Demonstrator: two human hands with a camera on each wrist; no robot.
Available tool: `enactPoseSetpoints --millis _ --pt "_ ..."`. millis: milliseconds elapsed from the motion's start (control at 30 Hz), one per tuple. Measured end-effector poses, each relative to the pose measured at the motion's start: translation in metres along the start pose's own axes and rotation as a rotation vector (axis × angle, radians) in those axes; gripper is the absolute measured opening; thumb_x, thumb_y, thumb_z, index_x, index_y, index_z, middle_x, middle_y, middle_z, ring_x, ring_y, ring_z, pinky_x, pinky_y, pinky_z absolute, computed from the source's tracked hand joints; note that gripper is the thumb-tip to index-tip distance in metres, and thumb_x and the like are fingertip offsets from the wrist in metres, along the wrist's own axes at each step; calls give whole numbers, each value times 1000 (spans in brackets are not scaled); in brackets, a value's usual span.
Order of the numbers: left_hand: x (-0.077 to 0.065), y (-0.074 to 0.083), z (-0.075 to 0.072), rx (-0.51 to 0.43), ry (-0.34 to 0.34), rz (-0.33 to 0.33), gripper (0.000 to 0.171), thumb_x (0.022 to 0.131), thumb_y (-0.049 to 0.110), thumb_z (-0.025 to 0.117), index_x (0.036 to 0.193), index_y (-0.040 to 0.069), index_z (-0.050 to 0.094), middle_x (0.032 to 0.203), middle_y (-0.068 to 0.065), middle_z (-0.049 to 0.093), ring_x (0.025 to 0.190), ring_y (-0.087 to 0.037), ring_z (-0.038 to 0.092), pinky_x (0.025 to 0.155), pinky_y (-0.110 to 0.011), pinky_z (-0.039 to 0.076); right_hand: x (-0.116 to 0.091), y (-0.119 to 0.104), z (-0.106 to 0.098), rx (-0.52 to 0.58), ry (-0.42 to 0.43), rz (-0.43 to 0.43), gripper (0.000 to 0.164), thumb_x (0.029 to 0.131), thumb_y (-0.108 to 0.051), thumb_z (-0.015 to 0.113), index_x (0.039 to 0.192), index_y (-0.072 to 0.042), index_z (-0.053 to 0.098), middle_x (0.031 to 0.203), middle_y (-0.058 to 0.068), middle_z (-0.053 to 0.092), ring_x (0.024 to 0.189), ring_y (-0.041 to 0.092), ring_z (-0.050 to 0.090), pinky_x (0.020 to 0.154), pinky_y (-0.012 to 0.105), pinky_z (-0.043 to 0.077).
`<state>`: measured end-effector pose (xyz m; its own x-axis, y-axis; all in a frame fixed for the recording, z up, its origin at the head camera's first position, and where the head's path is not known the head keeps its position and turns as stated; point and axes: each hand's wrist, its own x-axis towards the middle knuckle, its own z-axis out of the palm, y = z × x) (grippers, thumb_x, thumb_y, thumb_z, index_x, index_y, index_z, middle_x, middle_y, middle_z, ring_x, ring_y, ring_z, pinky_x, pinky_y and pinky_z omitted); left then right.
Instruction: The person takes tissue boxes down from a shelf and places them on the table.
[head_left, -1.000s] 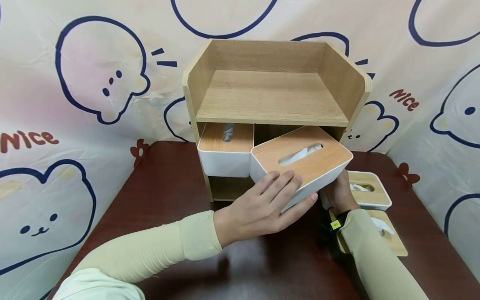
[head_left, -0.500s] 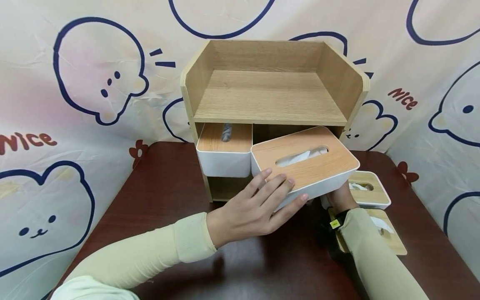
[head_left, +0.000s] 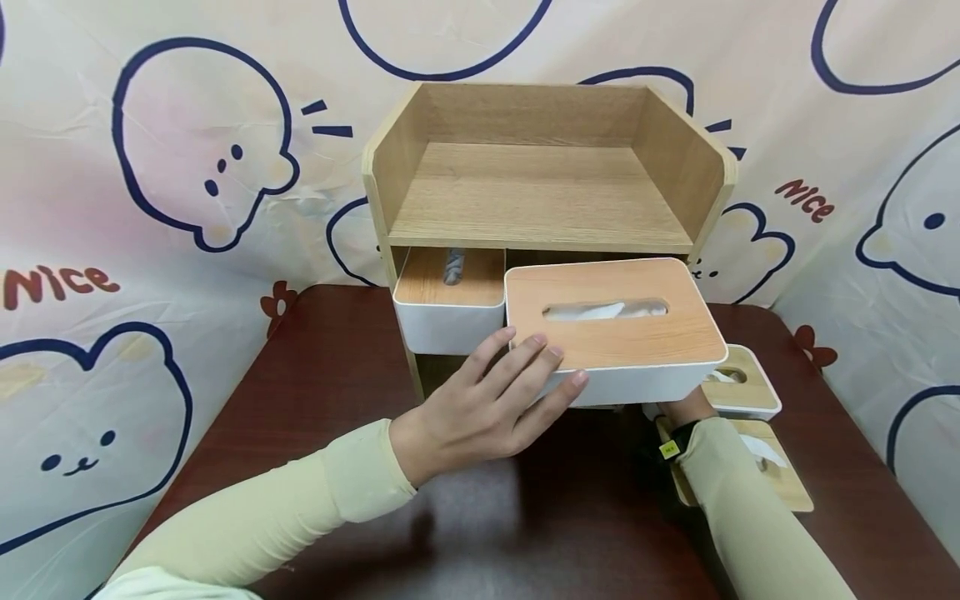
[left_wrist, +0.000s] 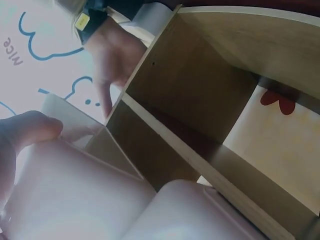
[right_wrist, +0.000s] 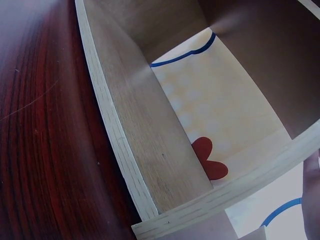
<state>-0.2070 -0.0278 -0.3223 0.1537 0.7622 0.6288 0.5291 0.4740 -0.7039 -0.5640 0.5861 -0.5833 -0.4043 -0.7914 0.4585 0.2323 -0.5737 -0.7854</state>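
Observation:
A white tissue box (head_left: 630, 337) with a wood-grain lid juts out of the middle tier of a wooden shelf (head_left: 540, 196), on the right side. My left hand (head_left: 461, 412) rests its fairly straight fingers on the lid's front left edge and front face. In the left wrist view, a finger or thumb (left_wrist: 37, 127) lies along the box's white wall. My right hand (head_left: 688, 406) is mostly hidden by the box in the head view. Seen from the left wrist, that right hand (left_wrist: 117, 57) has extended fingers against the shelf's outer side.
A second tissue box (head_left: 450, 325) pokes out to the left in the same tier. Two more wood-lidded tissue boxes, a rear one (head_left: 738, 379) and a front one (head_left: 776, 467), stand on the dark red table (head_left: 322, 392) by my right arm. A printed cloth (head_left: 180, 317) hangs behind.
The jutting tissue box has turned from a slant to nearly square with the shelf. My left hand has moved left along with its front corner. The right hand has barely moved.

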Motion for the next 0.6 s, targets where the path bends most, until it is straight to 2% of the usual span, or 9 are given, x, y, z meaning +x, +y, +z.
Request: enactPoseSetpoints --millis 100,167,233,267,333,400,467,500,600 --pt "-1 -4 -2 13 14 -9 45 90 11 65 133 2 54 117 -21 60 104 -34 60 92 -50 46 6 -10 -11 164 -232 334 32 98 17 34 122 14 55 117 20 63 103 21 65 80 22 51" --pt "-2 -6 -3 29 20 -10 45 90 9 65 133 2 54 116 -21 60 103 -34 60 94 -49 46 15 -10 -11 360 -363 570 35 100 10 36 130 5 54 124 12 62 107 14 62 80 16 47" --pt "-3 -9 -5 48 22 -8 45 90 9 65 133 1 53 116 -21 60 103 -35 60 97 -49 45 21 -3 -2 507 -395 618 36 102 4 37 134 3 52 127 11 60 110 14 60 73 13 44" --pt "-3 -11 -5 58 22 -6 45 91 8 65 134 0 52 116 -21 60 103 -35 60 97 -48 44 23 2 6 567 -387 547 36 102 3 36 134 3 51 127 13 59 110 15 59 71 14 43" --pt "-4 -13 -7 71 18 -6 46 91 7 64 135 -1 51 116 -21 59 105 -35 60 99 -47 43 21 9 31 536 -232 254 36 103 2 32 135 7 48 124 20 59 108 26 61 71 22 49" --pt "-5 -15 -8 74 20 -10 48 91 5 63 137 -1 49 115 -22 58 105 -36 60 99 -46 43 17 13 56 290 -12 -47 38 102 1 31 138 12 39 124 31 54 104 39 61 71 37 55" --pt "-6 -16 -9 81 34 -18 52 91 4 63 139 1 46 113 -22 58 103 -36 60 98 -45 44 13 10 78 108 179 -80 46 103 -8 32 147 5 28 132 33 46 107 48 57 81 56 51" --pt "-6 -17 -9 87 41 -24 54 90 4 63 141 2 44 111 -22 57 102 -36 60 97 -44 45 11 7 87 41 245 -23 51 103 -15 34 150 1 23 135 33 43 108 50 55 83 63 47" --pt "-6 -18 -8 109 63 -43 62 89 6 65 145 7 39 107 -21 56 99 -35 61 94 -44 48 15 -7 111 28 225 319 62 100 -34 40 153 -8 22 140 29 40 112 44 56 88 64 44"
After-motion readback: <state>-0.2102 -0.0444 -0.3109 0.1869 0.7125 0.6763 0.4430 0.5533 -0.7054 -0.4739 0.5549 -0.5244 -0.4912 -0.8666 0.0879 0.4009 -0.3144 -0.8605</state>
